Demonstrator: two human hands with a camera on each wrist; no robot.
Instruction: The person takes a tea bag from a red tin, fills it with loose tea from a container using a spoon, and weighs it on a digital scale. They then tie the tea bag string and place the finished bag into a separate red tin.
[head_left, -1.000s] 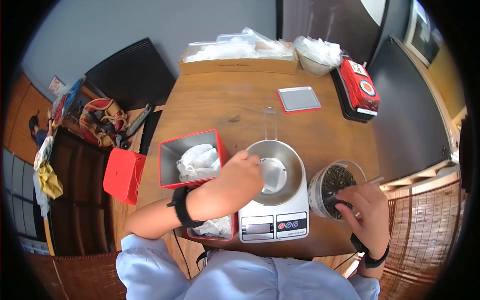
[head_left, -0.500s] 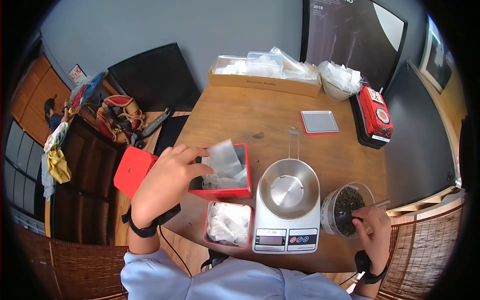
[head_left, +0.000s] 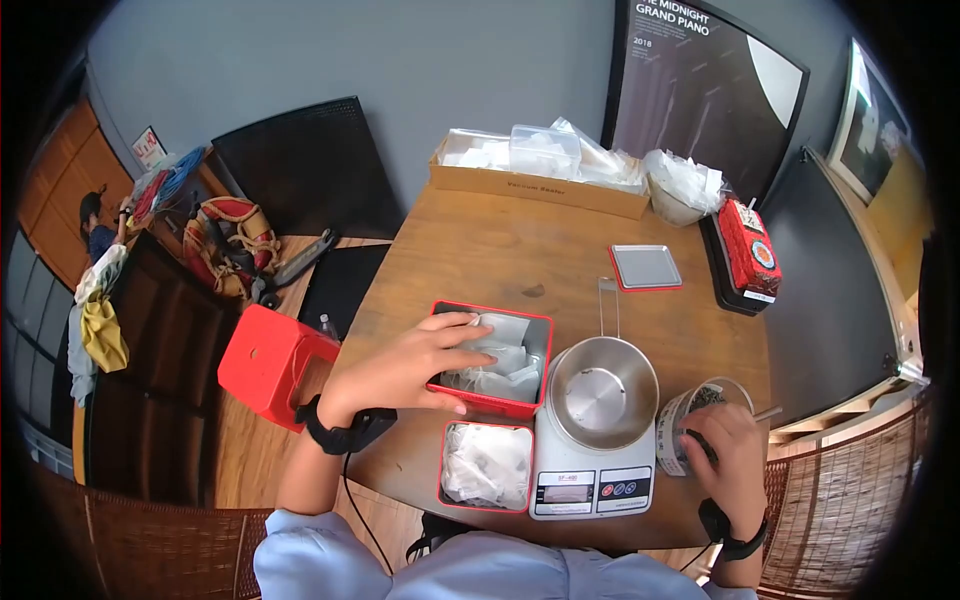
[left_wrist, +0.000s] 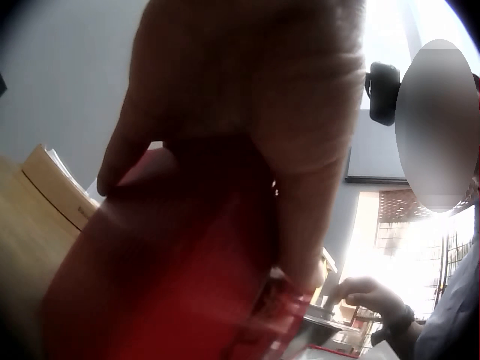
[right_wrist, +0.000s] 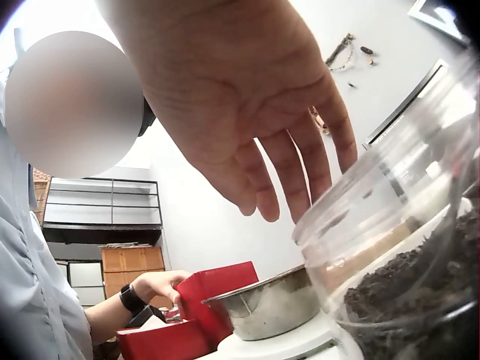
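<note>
My left hand [head_left: 425, 360] reaches over a red tin [head_left: 490, 406], fingers spread above white pouches [head_left: 505, 328] inside and thumb by its near side. In the left wrist view, thumb and fingers straddle the tin [left_wrist: 157, 262]. My right hand [head_left: 735, 440] hangs over a clear jar [head_left: 672, 445] of dark dried leaves [right_wrist: 397, 274]. Its fingers hang fairly straight behind the jar's rim in the right wrist view. A steel pan [head_left: 600, 395] with a few dark bits rests on a white kitchen scale [head_left: 590, 502] between the hands.
A smaller red tin [head_left: 487, 465] with white packets stands in front. A red lid [head_left: 265, 360] is at left. Behind are a grey tin lid [head_left: 646, 266], a cardboard box [head_left: 540, 193] of plastic bags, a bag-filled bowl [head_left: 678, 205] and a red foil package [head_left: 747, 250].
My left hand has moved left from the pan to the larger red tin; the white pouch it carried now lies inside. My right hand has come further over the jar. The head view has shifted.
</note>
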